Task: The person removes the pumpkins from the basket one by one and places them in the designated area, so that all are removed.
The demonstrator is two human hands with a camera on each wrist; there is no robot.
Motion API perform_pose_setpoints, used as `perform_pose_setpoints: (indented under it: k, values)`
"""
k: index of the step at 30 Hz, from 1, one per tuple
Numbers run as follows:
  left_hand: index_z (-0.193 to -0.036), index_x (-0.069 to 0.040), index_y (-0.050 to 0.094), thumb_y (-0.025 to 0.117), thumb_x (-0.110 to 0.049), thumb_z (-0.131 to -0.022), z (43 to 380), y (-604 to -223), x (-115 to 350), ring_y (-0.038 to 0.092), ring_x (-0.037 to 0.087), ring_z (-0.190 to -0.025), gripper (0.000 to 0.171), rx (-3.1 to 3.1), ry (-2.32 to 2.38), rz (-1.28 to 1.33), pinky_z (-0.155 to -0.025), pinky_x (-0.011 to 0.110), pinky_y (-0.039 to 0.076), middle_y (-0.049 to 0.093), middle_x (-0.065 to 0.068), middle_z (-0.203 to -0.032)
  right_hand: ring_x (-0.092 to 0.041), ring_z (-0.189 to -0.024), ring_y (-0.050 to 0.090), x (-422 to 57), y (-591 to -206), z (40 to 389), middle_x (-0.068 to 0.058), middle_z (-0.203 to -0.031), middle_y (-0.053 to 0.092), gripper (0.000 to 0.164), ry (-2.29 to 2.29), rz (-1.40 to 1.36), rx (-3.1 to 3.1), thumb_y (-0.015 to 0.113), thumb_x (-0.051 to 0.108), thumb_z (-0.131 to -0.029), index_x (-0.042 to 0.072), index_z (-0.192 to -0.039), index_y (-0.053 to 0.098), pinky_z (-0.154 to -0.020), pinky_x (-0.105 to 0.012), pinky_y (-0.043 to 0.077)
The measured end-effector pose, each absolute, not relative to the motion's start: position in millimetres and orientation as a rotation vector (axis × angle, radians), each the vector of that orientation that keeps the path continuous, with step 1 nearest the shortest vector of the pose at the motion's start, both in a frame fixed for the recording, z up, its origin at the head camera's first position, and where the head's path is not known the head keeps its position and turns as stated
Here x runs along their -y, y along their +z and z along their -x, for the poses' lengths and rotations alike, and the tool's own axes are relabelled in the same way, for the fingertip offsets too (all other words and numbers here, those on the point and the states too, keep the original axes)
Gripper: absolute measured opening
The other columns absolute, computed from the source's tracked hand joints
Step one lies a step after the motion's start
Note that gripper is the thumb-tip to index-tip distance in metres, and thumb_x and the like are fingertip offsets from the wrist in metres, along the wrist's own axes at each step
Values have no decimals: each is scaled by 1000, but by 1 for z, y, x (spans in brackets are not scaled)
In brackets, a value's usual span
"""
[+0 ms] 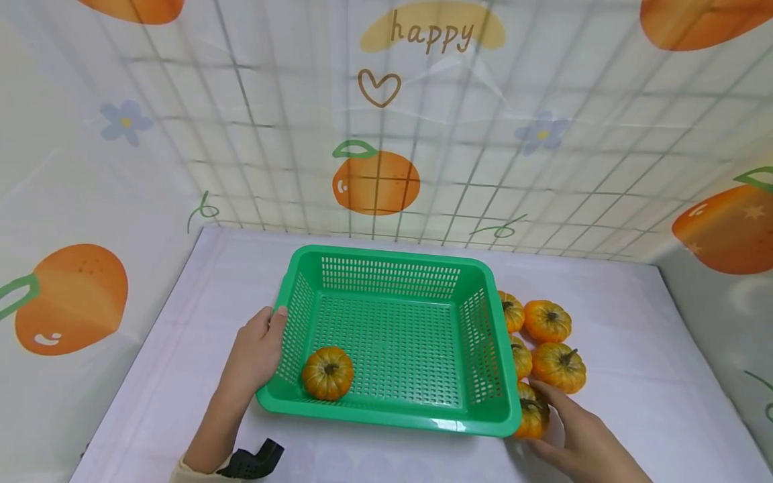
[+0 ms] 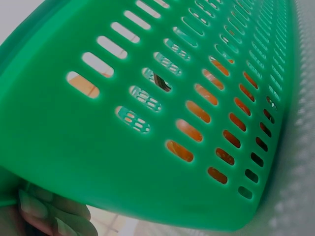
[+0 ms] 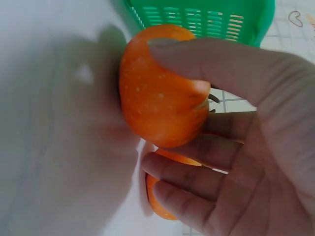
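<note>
A green plastic basket (image 1: 386,418) with slotted walls stands on the table. My left hand (image 1: 256,352) grips its left rim, thumb on top; in the left wrist view the curled fingers (image 2: 59,216) show under the rim. One small orange pumpkin (image 1: 328,384) lies inside, at the front left corner. At the basket's front right corner, my right hand (image 1: 582,436) holds another small pumpkin (image 1: 534,419) between thumb and fingers. The right wrist view shows that pumpkin (image 3: 157,98) close to the table, its stem towards the palm.
Several more pumpkins (image 1: 547,320) sit clustered along the basket's right side, two partly hidden by its wall. A light cloth (image 1: 634,349) covers the table. Behind stands a curtain (image 1: 290,168) printed with oranges and a grid. A black device (image 1: 253,461) is on the left wrist.
</note>
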State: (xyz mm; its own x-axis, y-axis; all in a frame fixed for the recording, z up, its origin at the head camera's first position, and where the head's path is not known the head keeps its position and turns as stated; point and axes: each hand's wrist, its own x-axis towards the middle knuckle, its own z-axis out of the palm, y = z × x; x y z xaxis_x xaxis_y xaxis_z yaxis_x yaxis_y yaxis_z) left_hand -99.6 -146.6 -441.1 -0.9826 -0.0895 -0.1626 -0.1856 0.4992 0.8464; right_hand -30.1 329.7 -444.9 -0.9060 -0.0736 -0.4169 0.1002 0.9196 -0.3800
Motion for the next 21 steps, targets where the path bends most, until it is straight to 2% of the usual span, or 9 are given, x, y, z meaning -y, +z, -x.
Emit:
perform_pose_setpoints:
  k: [8, 21]
  values:
    - [-97, -6, 55, 36, -47, -114, 100, -441, 147, 55, 23, -60, 49, -2631, 1506, 248, -52, 35, 47, 53, 8, -71, -47, -121, 58, -325, -447, 34, -31, -148, 51, 106, -596, -73, -2631, 92, 49, -76, 0, -154, 40, -92, -64, 53]
    - [-98, -4, 55, 36, -47, -114, 99, -440, 148, 55, 23, -60, 50, -2633, 1503, 245, -52, 34, 46, 53, 8, -72, -51, -126, 54, -322, -450, 35, -31, -152, 46, 111, -606, -85, -2640, 93, 51, -74, -1, -155, 37, -94, -66, 51]
